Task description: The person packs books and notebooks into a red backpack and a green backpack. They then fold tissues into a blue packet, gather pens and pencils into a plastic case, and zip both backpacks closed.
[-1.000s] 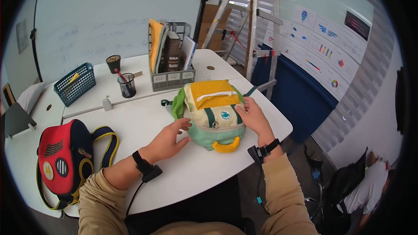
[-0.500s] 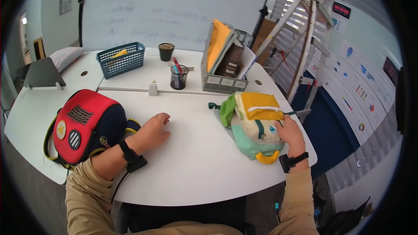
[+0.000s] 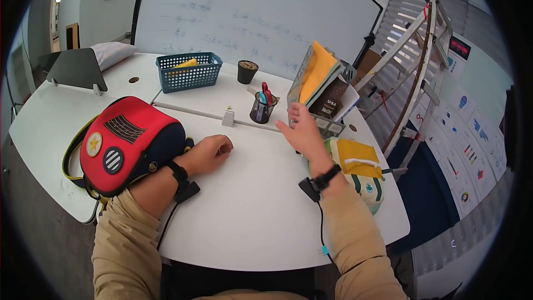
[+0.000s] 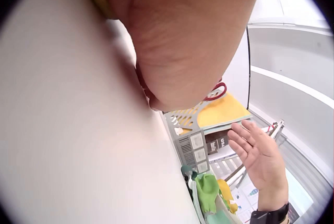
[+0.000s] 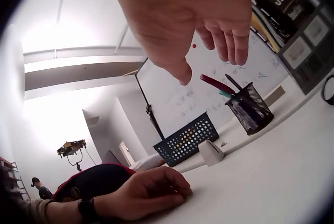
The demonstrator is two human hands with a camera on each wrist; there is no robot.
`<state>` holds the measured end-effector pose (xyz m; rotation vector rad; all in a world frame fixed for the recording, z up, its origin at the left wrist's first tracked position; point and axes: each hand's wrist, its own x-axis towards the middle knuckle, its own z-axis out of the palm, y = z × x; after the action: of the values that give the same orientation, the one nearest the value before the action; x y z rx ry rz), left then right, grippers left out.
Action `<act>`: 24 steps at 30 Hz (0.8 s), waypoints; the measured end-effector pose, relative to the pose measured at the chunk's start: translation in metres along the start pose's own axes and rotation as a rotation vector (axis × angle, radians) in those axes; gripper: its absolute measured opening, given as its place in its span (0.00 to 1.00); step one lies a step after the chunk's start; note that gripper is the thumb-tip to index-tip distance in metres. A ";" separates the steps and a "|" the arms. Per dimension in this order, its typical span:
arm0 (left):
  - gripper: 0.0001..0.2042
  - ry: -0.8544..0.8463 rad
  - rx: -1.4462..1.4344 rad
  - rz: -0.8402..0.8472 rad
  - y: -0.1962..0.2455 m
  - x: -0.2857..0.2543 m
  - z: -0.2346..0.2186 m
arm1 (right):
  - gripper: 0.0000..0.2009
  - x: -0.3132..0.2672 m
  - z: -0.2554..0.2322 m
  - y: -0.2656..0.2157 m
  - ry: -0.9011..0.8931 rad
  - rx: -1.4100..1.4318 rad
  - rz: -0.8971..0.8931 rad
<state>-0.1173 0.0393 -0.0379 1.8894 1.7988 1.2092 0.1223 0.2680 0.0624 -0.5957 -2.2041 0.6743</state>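
Observation:
My right hand point(image 3: 302, 130) is raised over the table with fingers extended and nothing in it. It overlaps the grey file box point(image 3: 328, 126) in the head view, and a black mesh pen cup point(image 3: 261, 109) with red-handled scissors point(image 3: 267, 95) stands just to its left. Partly hidden behind my right forearm lies a cream, green and yellow backpack point(image 3: 360, 158). My left hand point(image 3: 208, 154) rests low at the table with fingers loosely curled, holding nothing. Beside that wrist sits a red and navy backpack point(image 3: 125, 139) with round star and stripe badges.
A blue perforated basket point(image 3: 189, 73) and a small dark pot point(image 3: 247, 71) stand at the back of the white table point(image 3: 239, 216). A small whitish block point(image 3: 228, 116) sits on the table seam. Beyond are a whiteboard point(image 3: 244, 22) and, at right, a stepladder point(image 3: 411, 72).
My right hand has let go of the cream and green backpack and moved up and left toward the pen cup. The left hand has gone left, beside the red backpack. The head view has turned left.

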 end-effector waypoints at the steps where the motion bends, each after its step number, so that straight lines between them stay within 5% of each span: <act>1: 0.10 -0.003 -0.008 0.007 -0.003 0.001 -0.003 | 0.41 0.010 0.014 0.003 0.011 -0.032 -0.046; 9: 0.07 0.018 0.009 -0.005 -0.019 0.014 -0.014 | 0.45 0.070 0.077 0.036 0.144 -0.035 0.004; 16: 0.08 0.032 -0.001 -0.052 -0.021 0.018 -0.005 | 0.26 0.065 0.095 0.043 0.220 0.124 -0.025; 24: 0.07 0.032 -0.044 -0.133 -0.014 0.016 -0.005 | 0.24 0.070 0.089 0.034 0.144 0.013 -0.073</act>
<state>-0.1320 0.0555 -0.0381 1.7068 1.8659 1.2281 0.0177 0.3102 0.0252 -0.5379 -2.0755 0.5886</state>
